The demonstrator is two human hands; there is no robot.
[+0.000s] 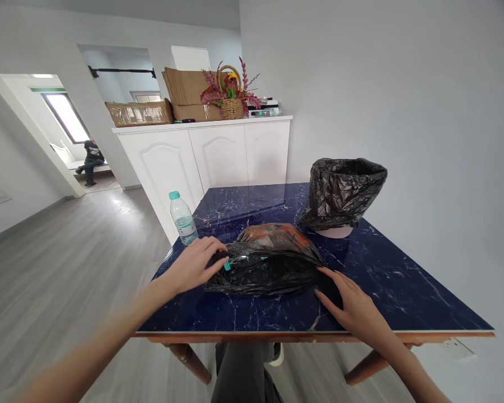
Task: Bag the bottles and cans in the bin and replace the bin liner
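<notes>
Slanting inward, both hands [196,261] at opposite ends of a black bag [252,281]

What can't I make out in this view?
Head view:
Lying black bag: contents mostly masked by dark film.
Upright black bag: inner bottom hidden by front wall.
Pale base: mostly covered by that bag.
Bottle label: print too small.
Left forearm: blurred, cut by bottom edge.
</notes>
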